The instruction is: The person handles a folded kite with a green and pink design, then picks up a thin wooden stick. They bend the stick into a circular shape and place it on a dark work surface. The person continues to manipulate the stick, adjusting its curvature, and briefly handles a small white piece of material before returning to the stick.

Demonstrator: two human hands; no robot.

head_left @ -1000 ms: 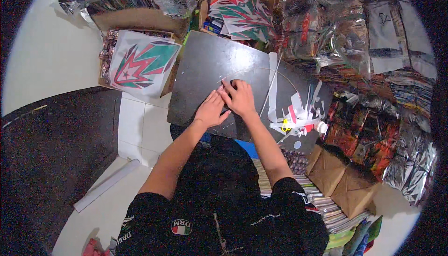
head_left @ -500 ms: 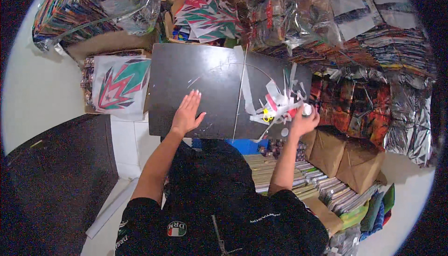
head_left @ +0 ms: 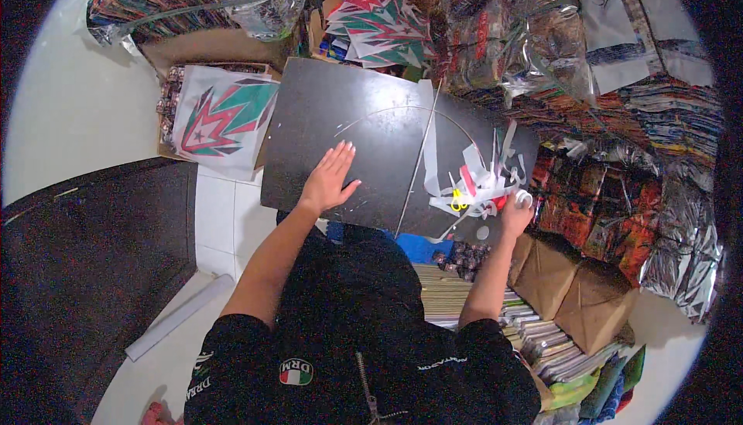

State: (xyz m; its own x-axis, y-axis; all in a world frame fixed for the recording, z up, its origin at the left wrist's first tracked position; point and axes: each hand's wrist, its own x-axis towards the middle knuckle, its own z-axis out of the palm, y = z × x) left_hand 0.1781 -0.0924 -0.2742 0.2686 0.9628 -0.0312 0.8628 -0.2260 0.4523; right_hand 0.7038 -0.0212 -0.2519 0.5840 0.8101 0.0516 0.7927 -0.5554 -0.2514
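Observation:
My left hand (head_left: 329, 179) lies flat on the dark tabletop (head_left: 340, 100), fingers stretched out, holding nothing. At the table's right end, my right hand (head_left: 517, 217) is closed around a small white roll (head_left: 524, 198) that looks like tape. Beside it is a heap of white and clear strips (head_left: 484, 185) with some red pieces among them. Yellow-handled scissors (head_left: 458, 201) lie at the heap's left side, their blades partly covered by strips. A small white disc (head_left: 483, 233) rests near the front edge.
Left of the table, a carton holds a printed red, green and white sheet (head_left: 224, 127). Similar sheets (head_left: 383, 30) fill a box behind. Plastic-wrapped stacks (head_left: 619, 185) crowd the right side. Brown paper packages (head_left: 592, 301) and stacked bundles (head_left: 457, 293) stand near my right arm.
The whole view has turned slightly, shifting the table rightward in the picture. My left hand stays flat on the table. My right hand keeps the white roll, now showing more of its ring shape.

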